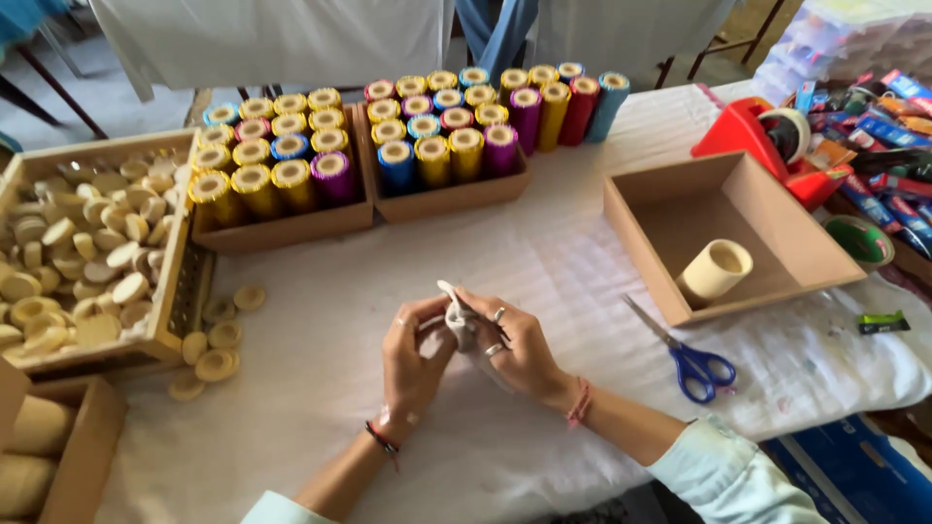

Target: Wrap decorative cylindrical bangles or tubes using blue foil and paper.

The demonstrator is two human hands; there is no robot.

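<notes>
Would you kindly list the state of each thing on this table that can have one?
Left hand: closed on the small white piece.
Right hand: closed on the same piece.
Scissors: shut, lying flat.
Open cardboard box: holds one cream roll, tilted.
Two spool boxes: full, spools upright.
Tape dispenser: loaded.

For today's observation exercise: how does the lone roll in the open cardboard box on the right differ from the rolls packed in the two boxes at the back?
The lone roll is plain cream and lies tilted; the packed rolls are shiny gold, blue, pink and purple and stand upright. It sits alone in its box; they fill theirs in tight rows. Both are cylinders.
</notes>
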